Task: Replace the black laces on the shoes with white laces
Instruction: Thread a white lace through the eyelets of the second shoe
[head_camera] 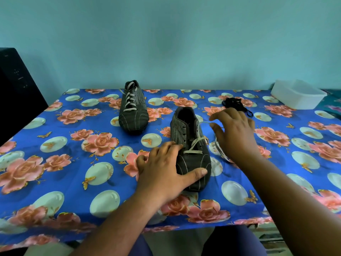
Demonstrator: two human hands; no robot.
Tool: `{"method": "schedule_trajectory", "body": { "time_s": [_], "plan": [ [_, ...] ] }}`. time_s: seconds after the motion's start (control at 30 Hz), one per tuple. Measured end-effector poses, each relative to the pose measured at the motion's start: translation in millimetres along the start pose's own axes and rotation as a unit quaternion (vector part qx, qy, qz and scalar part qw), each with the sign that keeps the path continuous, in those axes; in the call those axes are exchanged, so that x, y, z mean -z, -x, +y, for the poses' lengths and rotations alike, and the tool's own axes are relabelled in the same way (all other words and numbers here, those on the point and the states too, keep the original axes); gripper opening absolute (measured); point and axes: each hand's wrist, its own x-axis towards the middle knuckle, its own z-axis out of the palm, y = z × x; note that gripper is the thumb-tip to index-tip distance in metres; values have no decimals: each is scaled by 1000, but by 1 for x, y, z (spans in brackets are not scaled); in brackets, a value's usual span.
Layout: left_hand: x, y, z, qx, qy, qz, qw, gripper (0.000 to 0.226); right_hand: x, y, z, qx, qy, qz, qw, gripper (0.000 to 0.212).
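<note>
On floral tablecloth: near shoe part-laced, white lace through lowest eyelets only. Left hand lay flat, fingers spread, steadying toe. Right hand pinched lace end. Far shoe fully laced. Black laces discarded behind. Next: thread next eyelet.

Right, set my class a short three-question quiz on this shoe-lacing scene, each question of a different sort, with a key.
1. True or false: the far shoe is already fully laced in white.
2. Which hand presses on the near shoe? A) left hand B) right hand C) neither
3. Fill in: the black laces lie bunched on the floral tablecloth between the near shoe and the white plastic ____.

Key: 1 true; 2 A; 3 container. The right hand pinches the white lace, which so far crosses only the lowest eyelets.
</note>
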Motion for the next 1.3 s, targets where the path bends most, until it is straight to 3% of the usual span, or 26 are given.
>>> {"method": "schedule_trajectory", "body": {
  "time_s": [0.13, 0.37, 0.53, 0.77, 1.13, 1.3],
  "plan": [
    [0, 0, 0, 1, -2, -1, 1000, 101, 9, 17, -12, 94, -82, -46, 991, 17],
    [-3, 1, -1, 0, 16, 4, 1000, 102, 7, 37, -13, 14, -200, -110, 973, 21],
    [-4, 1, 0, -3, 16, 1, 1000, 101, 5, 35, -18, 3, -192, -118, 974, 31],
    [-4, 1, 1, 0, 25, 7, 1000, 103, 4, 23, -38, -126, -275, -114, 946, 22],
    [-2, 1, 4, -2, -5, 2, 1000, 94, 2, 1, -58, -132, -320, -93, 934, 19],
    [7, -3, 1, -16, 23, -4, 1000, 91, 8, 1, -68, -121, -394, -107, 905, 21]
  ]
}}
